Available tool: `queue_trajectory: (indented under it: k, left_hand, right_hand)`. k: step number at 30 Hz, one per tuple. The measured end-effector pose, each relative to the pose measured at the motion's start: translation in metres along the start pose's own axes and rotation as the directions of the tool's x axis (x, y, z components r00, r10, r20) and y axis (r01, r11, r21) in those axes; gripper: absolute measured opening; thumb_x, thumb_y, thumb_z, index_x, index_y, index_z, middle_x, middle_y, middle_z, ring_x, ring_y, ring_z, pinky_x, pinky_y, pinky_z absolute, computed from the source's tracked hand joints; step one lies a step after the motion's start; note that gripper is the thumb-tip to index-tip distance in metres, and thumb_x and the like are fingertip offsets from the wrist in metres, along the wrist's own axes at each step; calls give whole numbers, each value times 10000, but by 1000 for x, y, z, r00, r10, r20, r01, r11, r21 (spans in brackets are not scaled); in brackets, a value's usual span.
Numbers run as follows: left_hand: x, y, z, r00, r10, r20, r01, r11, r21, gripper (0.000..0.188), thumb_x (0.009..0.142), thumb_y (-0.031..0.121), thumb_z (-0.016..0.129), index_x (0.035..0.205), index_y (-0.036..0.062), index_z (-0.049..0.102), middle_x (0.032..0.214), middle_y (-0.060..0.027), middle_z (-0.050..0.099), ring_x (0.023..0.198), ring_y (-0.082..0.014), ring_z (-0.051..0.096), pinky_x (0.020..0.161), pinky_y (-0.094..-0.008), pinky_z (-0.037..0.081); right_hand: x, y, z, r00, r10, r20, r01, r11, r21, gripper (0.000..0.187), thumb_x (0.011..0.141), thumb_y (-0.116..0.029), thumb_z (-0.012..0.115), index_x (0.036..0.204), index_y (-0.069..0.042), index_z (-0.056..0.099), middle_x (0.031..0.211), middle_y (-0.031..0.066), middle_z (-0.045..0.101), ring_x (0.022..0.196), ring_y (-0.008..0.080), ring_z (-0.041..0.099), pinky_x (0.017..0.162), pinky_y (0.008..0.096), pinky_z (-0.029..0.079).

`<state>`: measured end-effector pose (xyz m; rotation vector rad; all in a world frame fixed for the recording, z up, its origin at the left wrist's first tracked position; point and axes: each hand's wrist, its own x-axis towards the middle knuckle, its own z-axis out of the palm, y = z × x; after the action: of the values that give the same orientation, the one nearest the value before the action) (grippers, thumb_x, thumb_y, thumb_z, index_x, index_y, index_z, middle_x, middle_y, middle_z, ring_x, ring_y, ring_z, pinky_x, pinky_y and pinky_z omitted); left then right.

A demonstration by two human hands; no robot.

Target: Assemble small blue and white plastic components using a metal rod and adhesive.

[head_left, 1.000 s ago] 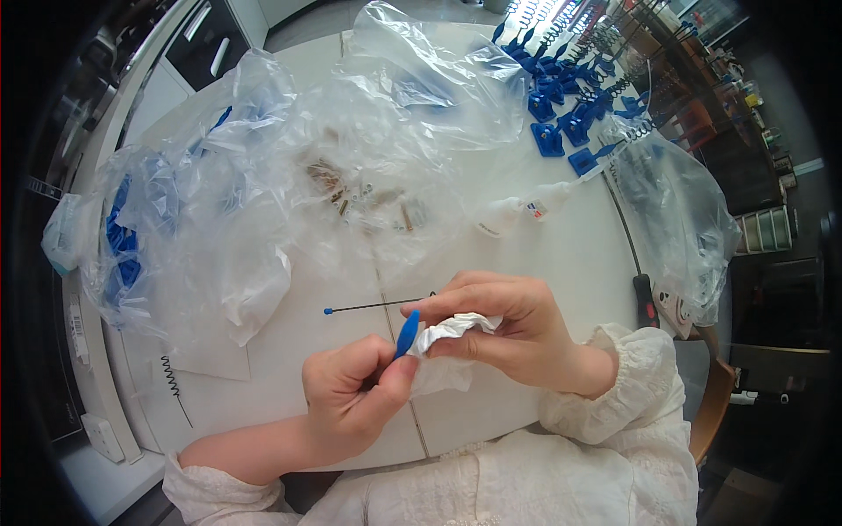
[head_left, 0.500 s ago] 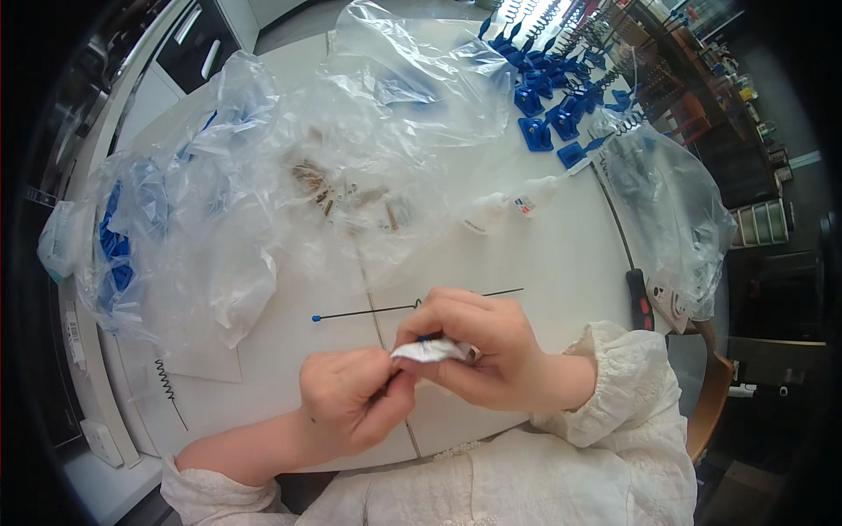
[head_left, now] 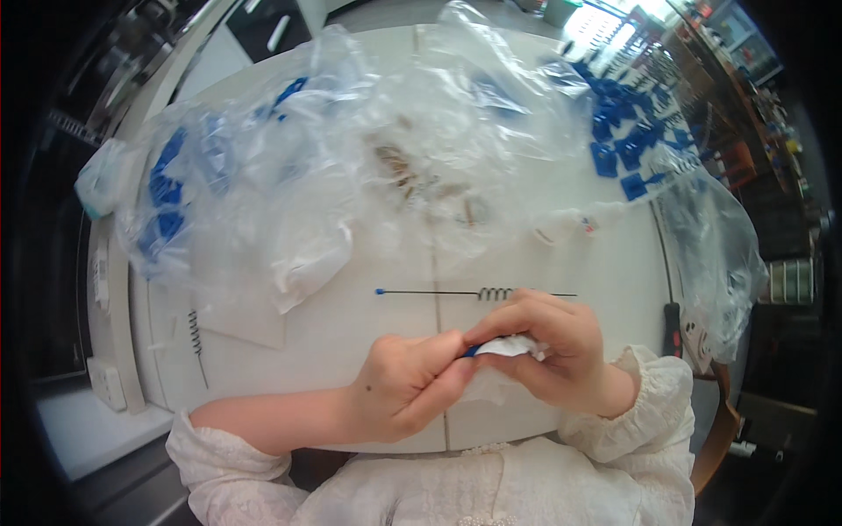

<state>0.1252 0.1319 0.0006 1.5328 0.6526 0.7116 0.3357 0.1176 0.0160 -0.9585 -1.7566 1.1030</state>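
Observation:
My left hand (head_left: 417,386) is closed in a pinch at the end of a small blue piece (head_left: 472,351), most of it hidden by fingers. Meeting it fingertip to fingertip, my right hand (head_left: 553,337) grips a crumpled white tissue (head_left: 510,347) folded about that blue piece. Just beyond the hands lies a thin black rod (head_left: 430,292) with a coiled stretch and a blue tip at its left end. The right fingers cover part of the coil's near side. What the left palm may hold is hidden.
Clear plastic bags (head_left: 246,193) spread over the white table (head_left: 351,316), some with blue parts; small brass-coloured hardware (head_left: 399,167) lies among them. Blue bases with springs (head_left: 623,131) crowd the far right. A screwdriver (head_left: 672,329) rests at right, another black coil (head_left: 195,337) at left.
The whole scene has shifted right in the picture as the view turned. More blue now shows at the tissue's left end, between my fingertips. Both hands keep their grip.

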Motion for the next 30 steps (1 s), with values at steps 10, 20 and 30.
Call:
queue_trajectory:
  k: [10,20,30]
  left_hand:
    - [7,1,0,999,29,-37,-24,993,115,136,1001,119,535,938,2,566,646,-117,530,511,-245,513,492,-342,404]
    - [-6,12,-4,962,-270,35,268,919,-291,232,1031,171,408,901,10,514,647,-25,478,537,-85,439,502,-254,386]
    - [-4,15,1,940,-336,-63,276,855,-439,265,1043,186,396,881,24,530,666,22,487,549,-33,396,498,-210,316]
  right_hand:
    - [4,-2,4,992,11,-124,-25,993,-114,227,796,74,704,1007,-4,680,856,85,671,712,159,628,602,261,470]
    - [2,0,5,984,94,-154,-52,965,256,376,812,116,687,1164,24,590,938,93,689,896,152,677,742,255,531]
    - [2,1,-9,993,85,-84,-71,986,151,258,770,165,623,983,24,591,969,96,682,924,153,679,782,259,539]
